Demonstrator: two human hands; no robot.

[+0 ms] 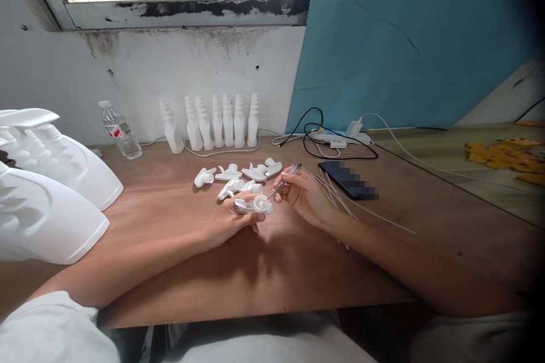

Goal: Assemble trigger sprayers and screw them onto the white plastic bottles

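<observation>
— What's happening at the wooden table [179,295]?
— The left hand [230,220] is gripping a white spray-trigger head [255,205], hiding its underside; the right hand [303,194] is pinching a thin clear tube [284,180] at its opening.

The large white plastic spray bottles [46,193] at the left are cut off by the frame edge; only their shoulders and necks show. The screen of the black smartphone [348,180] is blurred out. The label text on the clear plastic water bottle [120,130] is too small to read. The yellow pieces [502,156] at the far right are blurred, and their shape cannot be told. The left hand [232,221] covers the lower part of the white plastic trigger sprayer head [255,204]. The right corners of the frame are dark.
</observation>
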